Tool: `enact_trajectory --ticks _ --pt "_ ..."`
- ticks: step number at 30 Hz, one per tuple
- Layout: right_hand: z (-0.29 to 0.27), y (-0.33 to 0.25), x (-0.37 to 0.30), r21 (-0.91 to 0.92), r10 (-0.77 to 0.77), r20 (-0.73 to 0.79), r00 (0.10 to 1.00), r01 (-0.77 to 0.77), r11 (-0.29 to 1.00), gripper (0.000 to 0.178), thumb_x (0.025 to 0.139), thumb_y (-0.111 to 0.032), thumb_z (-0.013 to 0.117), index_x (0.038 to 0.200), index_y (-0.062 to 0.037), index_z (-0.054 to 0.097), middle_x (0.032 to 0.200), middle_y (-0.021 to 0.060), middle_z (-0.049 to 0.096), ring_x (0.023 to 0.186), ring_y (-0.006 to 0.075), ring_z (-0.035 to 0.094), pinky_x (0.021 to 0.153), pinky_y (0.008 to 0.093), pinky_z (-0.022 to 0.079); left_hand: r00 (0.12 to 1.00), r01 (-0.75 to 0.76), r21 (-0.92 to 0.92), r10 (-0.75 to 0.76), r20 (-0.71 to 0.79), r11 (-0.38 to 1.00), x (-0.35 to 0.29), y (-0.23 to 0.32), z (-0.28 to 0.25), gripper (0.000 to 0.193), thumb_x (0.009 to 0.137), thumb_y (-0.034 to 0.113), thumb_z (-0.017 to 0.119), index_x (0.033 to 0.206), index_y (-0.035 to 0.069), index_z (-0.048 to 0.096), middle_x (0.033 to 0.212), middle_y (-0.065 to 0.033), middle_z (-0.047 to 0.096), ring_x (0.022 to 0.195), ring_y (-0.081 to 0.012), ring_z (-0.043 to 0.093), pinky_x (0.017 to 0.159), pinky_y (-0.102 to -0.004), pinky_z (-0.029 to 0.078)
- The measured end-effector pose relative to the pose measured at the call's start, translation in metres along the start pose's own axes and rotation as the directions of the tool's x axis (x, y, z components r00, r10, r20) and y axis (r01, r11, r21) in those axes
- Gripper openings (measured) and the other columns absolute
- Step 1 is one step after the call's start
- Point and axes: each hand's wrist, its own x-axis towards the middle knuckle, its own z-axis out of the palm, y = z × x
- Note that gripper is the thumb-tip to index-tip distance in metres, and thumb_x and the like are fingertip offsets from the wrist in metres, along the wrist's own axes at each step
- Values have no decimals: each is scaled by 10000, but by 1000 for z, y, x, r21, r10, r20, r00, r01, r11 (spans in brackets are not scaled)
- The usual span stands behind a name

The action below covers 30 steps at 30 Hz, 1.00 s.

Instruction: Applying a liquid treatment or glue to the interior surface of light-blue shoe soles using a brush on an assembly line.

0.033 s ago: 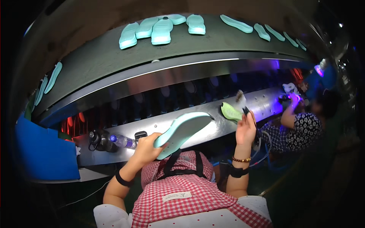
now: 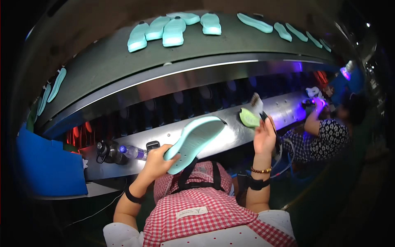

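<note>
The left hand (image 2: 158,162) gripped the mint shoe sole (image 2: 194,141) above the metal shelf (image 2: 230,136); the right hand (image 2: 264,138) clutched a brush (image 2: 258,105).

A matt, smooth mint-green rubbery shoe sole (image 2: 193,142) sits in the left hand's (image 2: 158,162) grip. Behind it runs a glossy brushed-metal tabletop (image 2: 230,138) carrying a clear plastic water bottle (image 2: 132,152). A red-and-white checked cloth apron (image 2: 201,210) looks soft and woven.

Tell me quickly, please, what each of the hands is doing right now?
Left hand: closed on the heel end of a mint-green shoe sole.
Right hand: closed on a brush, its bristles above a small green dish.
</note>
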Motion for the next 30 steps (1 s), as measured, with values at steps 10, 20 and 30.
enact_trajectory --ticks 10,20,30 --pt "83 32 -70 -90 210 481 851 -190 978 211 760 -20 557 968 18 552 978 151 589 839 147 554 742 246 432 987 95 -910 -158 33 404 -51 -37 -7 749 722 483 623 1174 -72 402 1022 -139 559 905 -168 568 776 -297 472" --pt "118 63 -85 -413 489 634 599 -273 869 194 717 2 606 908 26 584 915 157 618 850 188 592 791 276 443 996 -18 -923 -88 18 -385 -4 -32 24 895 727 700 355 1293 12 265 1250 -206 387 1121 -314 427 951 -438 344" --pt "132 113 -41 -606 541 568 620 -129 785 194 716 -50 646 891 29 615 826 83 629 764 115 578 716 221 446 983 -29 -869 -173 65 -493 22 -24 14 766 787 659 117 1232 91 372 1079 -178 513 971 -344 514 882 -500 375"
